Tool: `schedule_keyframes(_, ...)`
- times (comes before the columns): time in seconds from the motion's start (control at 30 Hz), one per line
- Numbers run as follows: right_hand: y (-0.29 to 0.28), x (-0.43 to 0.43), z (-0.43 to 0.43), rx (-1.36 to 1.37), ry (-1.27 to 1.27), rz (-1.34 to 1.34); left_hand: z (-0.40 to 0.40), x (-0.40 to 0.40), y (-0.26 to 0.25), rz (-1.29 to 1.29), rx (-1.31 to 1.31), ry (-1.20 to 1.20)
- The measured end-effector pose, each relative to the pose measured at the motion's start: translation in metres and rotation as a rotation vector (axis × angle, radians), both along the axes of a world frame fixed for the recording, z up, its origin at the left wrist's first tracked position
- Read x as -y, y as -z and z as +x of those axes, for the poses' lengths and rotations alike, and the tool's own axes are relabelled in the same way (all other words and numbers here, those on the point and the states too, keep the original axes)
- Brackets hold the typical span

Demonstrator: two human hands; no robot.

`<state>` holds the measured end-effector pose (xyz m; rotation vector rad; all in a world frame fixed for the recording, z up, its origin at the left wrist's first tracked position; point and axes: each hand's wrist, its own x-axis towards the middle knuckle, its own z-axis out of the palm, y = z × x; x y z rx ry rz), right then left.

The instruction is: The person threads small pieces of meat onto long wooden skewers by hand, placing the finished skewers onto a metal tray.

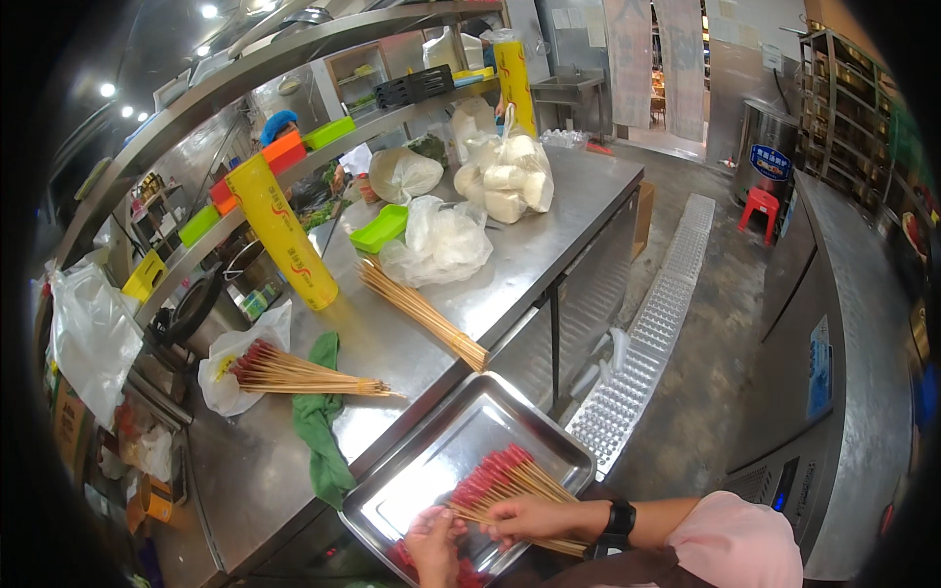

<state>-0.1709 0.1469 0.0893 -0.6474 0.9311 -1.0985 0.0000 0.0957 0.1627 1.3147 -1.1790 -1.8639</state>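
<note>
My right hand (523, 519) grips a thin bamboo skewer (474, 514) low over the steel tray (470, 397). At the skewer's tip, the fingers of my left hand (434, 542) are pinched together; what sits between them is mostly hidden. Beneath and beyond my right hand lies a fan of skewers threaded with red meat (494, 474), their meat ends side by side in the tray. Loose red meat pieces (470, 573) show at the tray's near edge, partly covered by my left hand. A black band circles my right wrist.
On the steel counter (412, 353) are a bundle of bare bamboo skewers (426, 312), meat skewers (301, 371) on a white bag, a green cloth (322, 426), a yellow cling-film roll (283, 231), a green tray (378, 228) and plastic bags (507, 176). A person in a blue cap (279, 125) stands behind the shelf.
</note>
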Motion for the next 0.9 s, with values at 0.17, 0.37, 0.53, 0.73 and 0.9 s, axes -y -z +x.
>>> schedule_keyframes(0.17, -0.003, 0.009, -0.001, 0.045, -0.005, -0.065, -0.001, 0.033, 0.021, -0.084, -0.061, 0.008)
schedule_keyframes(0.37, 0.0, 0.001, -0.013, -0.091, 0.09, 0.007, 0.013, 0.065, 0.071, -0.249, -0.02, 0.087)
schedule_keyframes(0.53, -0.021, 0.002, -0.006, -0.035, 0.117, 0.074, 0.048, 0.071, 0.066, -1.026, 0.691, 0.216)
schedule_keyframes(0.73, -0.019, 0.005, -0.004, -0.031, 0.098, 0.09, 0.051, 0.063, 0.087, -1.203, 0.817, 0.373)
schedule_keyframes(0.9, -0.016, 0.006, -0.007, -0.041, 0.112, 0.103, 0.038, 0.051, 0.094, -1.223, 1.043, 0.619)
